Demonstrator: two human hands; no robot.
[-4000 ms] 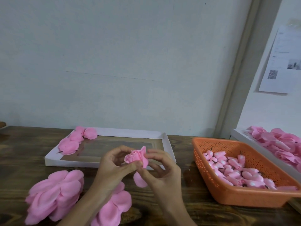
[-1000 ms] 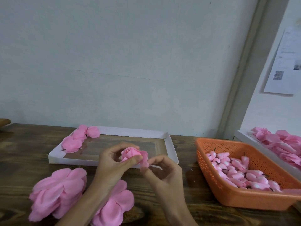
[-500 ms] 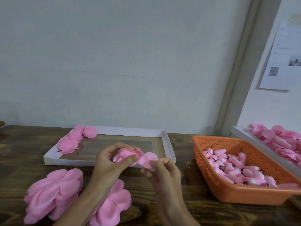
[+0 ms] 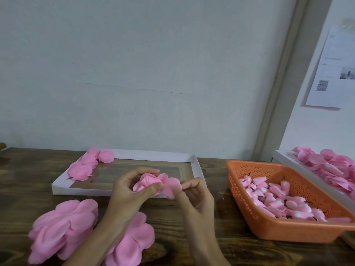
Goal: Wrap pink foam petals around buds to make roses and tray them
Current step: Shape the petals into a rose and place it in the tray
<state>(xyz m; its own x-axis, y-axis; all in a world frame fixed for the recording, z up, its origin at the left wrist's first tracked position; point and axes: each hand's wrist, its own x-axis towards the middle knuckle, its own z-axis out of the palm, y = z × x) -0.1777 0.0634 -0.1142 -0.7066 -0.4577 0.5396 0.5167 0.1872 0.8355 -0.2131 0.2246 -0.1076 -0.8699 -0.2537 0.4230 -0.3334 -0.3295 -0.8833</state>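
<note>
Across the whole lower view runs a dark wooden table [image 4: 28,179], pale wall behind. Flat white tray [image 4: 123,191] lies far-middle, its near rim just behind the hands; finished roses [image 4: 84,167] fill only its far left corner. Orange basket [image 4: 288,233] stands to the right, well apart from the tray, holding a heap of buds [image 4: 278,200]. Second tray [image 4: 284,160] at far right carries more pink pieces, partly cut off by the frame. Two petal heaps [image 4: 63,229] lie near left, the right-hand heap partly under the left forearm. Left hand [image 4: 130,198] holds the half-made rose [image 4: 148,181] above the tray's near rim, fingers curled behind it, thumb pressed across its front. Right hand [image 4: 196,198] pinches a loose petal [image 4: 172,186] between thumb and forefinger, the other fingers curled in; the petal touches the rose's right side. Step in hand, as judged: laying this petal onto the wrap. To do it well, the left thumb should pin the earlier layers while the right hand draws the petal snugly round and overlaps the last one; foam creases easily, so a light pinch near the base seems best. Room: the gap between tray and basket gives the right hand a free path. The tray rim is low, so placing the rose calls for a small lift over it, aimed beside the roses already there. The left forearm may drag the heap beneath it.
</note>
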